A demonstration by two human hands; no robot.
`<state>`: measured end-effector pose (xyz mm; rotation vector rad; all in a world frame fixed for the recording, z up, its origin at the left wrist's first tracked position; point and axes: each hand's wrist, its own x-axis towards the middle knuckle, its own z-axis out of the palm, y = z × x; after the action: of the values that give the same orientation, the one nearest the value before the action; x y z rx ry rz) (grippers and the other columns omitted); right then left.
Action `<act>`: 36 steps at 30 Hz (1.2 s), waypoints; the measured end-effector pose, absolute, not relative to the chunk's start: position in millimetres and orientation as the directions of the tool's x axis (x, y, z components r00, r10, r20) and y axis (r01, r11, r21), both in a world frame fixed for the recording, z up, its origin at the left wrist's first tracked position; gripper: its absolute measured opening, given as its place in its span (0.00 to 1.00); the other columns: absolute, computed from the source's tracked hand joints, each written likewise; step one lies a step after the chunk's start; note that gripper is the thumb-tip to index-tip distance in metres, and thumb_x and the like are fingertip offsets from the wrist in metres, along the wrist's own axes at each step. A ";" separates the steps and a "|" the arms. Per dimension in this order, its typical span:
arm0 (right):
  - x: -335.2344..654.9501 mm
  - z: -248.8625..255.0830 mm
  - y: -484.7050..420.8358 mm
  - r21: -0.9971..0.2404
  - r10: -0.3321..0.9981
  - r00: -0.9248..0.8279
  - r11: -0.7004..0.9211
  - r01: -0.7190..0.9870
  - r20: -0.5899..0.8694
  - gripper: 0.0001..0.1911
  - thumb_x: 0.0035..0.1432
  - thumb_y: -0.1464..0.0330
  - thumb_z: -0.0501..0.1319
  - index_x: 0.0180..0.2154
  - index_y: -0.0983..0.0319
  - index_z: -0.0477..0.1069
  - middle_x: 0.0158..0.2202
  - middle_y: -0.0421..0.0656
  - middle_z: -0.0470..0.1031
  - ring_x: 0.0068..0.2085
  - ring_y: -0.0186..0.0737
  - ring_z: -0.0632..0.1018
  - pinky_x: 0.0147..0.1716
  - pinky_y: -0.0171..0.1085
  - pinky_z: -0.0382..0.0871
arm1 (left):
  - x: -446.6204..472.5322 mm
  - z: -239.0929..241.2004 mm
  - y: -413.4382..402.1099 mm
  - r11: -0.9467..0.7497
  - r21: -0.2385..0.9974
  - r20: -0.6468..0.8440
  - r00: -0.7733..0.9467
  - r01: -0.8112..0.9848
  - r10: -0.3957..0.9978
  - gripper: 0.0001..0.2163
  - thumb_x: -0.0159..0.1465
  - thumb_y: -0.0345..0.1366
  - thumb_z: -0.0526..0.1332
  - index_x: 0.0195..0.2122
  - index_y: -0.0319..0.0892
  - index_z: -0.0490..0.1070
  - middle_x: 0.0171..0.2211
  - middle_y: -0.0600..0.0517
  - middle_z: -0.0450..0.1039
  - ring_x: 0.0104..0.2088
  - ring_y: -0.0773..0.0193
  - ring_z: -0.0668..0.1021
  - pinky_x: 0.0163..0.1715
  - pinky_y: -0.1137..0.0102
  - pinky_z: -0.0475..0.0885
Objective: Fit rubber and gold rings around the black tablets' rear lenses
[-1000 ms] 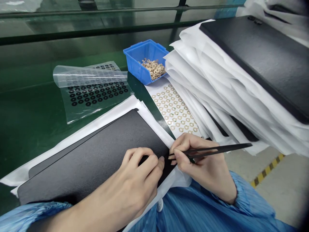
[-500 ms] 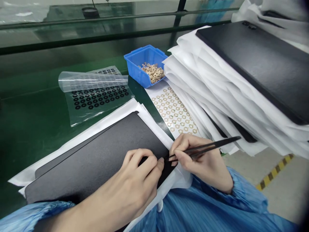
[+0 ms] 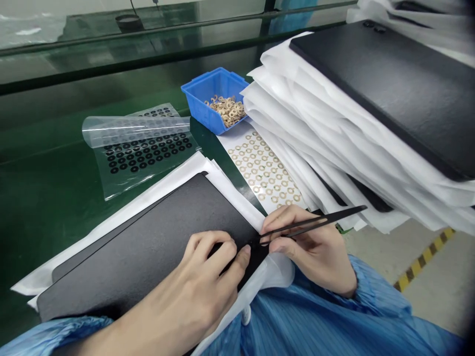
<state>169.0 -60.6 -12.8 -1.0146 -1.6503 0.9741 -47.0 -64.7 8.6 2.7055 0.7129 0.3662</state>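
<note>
A black, finely textured flat panel [image 3: 148, 237] lies slantwise in front of me on white wrapping sheets. Bent and slightly apart, the fingers of my left hand [image 3: 208, 282] press on its surface close to the right-hand corner. My right hand [image 3: 304, 247] pinches black tweezers [image 3: 326, 219], whose tips point left at that corner, just beside my left fingertips. Whether the tips grip any small part is too fine to make out. Beyond my right hand lies a white sheet of tan ring-shaped stickers [image 3: 265, 170].
A blue bin [image 3: 202, 106] holds many tan rings. To its left rests a clear film [image 3: 141, 148] with black rings, partly curled over. On the right rises a stack of white-wrapped black panels [image 3: 389, 84]. Yellow-black tape [image 3: 426, 257] marks the floor.
The tweezers' tips and my right fingers have shifted slightly, and a little more of the panel corner shows between my hands. The whole view has moved a little.
</note>
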 end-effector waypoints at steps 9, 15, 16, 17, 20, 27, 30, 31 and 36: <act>165.6 -11.4 -59.7 -0.916 0.927 -0.229 0.344 0.207 0.297 0.03 0.54 0.73 0.63 0.33 0.62 0.70 0.30 0.41 0.74 0.33 0.36 0.76 0.33 0.35 0.72 | -44.9 9.2 -64.2 -0.843 0.338 0.190 0.846 0.419 0.497 0.14 0.67 0.26 0.51 0.54 0.29 0.61 0.41 0.43 0.67 0.45 0.54 0.66 0.38 0.60 0.67; 165.6 -11.2 -60.9 -0.913 0.922 -0.246 0.351 0.207 0.299 0.03 0.54 0.74 0.63 0.32 0.62 0.70 0.29 0.41 0.73 0.32 0.36 0.75 0.31 0.35 0.71 | -44.2 8.6 -62.6 -0.847 0.317 0.203 0.842 0.426 0.499 0.13 0.67 0.26 0.51 0.52 0.31 0.63 0.41 0.43 0.67 0.44 0.55 0.67 0.37 0.60 0.67; 166.0 -12.1 -61.1 -0.914 0.920 -0.247 0.355 0.196 0.304 0.03 0.54 0.75 0.63 0.31 0.62 0.70 0.29 0.41 0.73 0.32 0.35 0.75 0.31 0.35 0.70 | -44.2 8.2 -62.8 -0.848 0.315 0.206 0.841 0.427 0.501 0.12 0.67 0.26 0.52 0.51 0.31 0.63 0.41 0.43 0.67 0.44 0.54 0.67 0.37 0.60 0.67; 166.6 -13.0 -61.3 -0.916 0.919 -0.246 0.356 0.186 0.307 0.04 0.54 0.75 0.63 0.31 0.62 0.70 0.29 0.41 0.73 0.31 0.35 0.75 0.30 0.35 0.70 | -44.3 7.9 -63.2 -0.847 0.313 0.205 0.841 0.429 0.501 0.11 0.66 0.26 0.52 0.50 0.31 0.64 0.40 0.43 0.67 0.44 0.54 0.67 0.36 0.60 0.67; 167.5 -14.7 -60.6 -0.929 0.923 -0.229 0.344 0.136 0.308 0.02 0.55 0.74 0.62 0.31 0.62 0.70 0.28 0.41 0.73 0.30 0.35 0.75 0.29 0.35 0.70 | -45.4 7.5 -65.3 -0.846 0.315 0.198 0.842 0.430 0.502 0.09 0.66 0.26 0.53 0.46 0.32 0.66 0.40 0.44 0.66 0.43 0.53 0.68 0.36 0.60 0.67; 167.3 -15.9 -59.4 -0.971 0.951 -0.198 0.229 -0.066 0.238 0.04 0.59 0.70 0.59 0.32 0.63 0.70 0.27 0.41 0.70 0.24 0.33 0.74 0.21 0.33 0.72 | -45.6 7.8 -64.7 -0.837 0.331 0.205 0.832 0.436 0.515 0.11 0.66 0.26 0.53 0.49 0.31 0.64 0.39 0.45 0.67 0.43 0.55 0.67 0.37 0.61 0.67; 170.4 -16.6 -60.6 -0.973 0.961 -0.168 0.201 -0.116 0.219 0.04 0.60 0.69 0.58 0.33 0.60 0.70 0.28 0.41 0.71 0.24 0.32 0.75 0.20 0.33 0.72 | -44.2 7.4 -63.8 -0.836 0.329 0.206 0.831 0.438 0.516 0.11 0.66 0.26 0.52 0.49 0.32 0.64 0.39 0.44 0.67 0.44 0.55 0.67 0.38 0.61 0.67; 171.2 -14.8 -60.0 -0.973 0.964 -0.150 0.205 -0.110 0.220 0.04 0.60 0.69 0.58 0.33 0.60 0.71 0.29 0.40 0.71 0.25 0.32 0.75 0.20 0.33 0.72 | -43.9 7.3 -63.9 -0.834 0.328 0.201 0.830 0.443 0.520 0.10 0.66 0.27 0.52 0.48 0.32 0.65 0.39 0.44 0.67 0.44 0.55 0.67 0.38 0.61 0.67; 160.8 16.2 -35.1 -0.949 0.955 -0.103 0.290 0.127 0.278 0.05 0.58 0.67 0.60 0.29 0.59 0.70 0.27 0.39 0.73 0.24 0.33 0.76 0.22 0.33 0.72 | -42.9 7.4 -64.6 -0.829 0.322 0.191 0.827 0.457 0.529 0.09 0.66 0.27 0.51 0.46 0.31 0.65 0.38 0.45 0.64 0.43 0.55 0.65 0.38 0.61 0.65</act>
<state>160.8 -35.1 16.2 -1.0489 -1.4972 0.9799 -42.9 -64.6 7.4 2.7468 0.7560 0.3988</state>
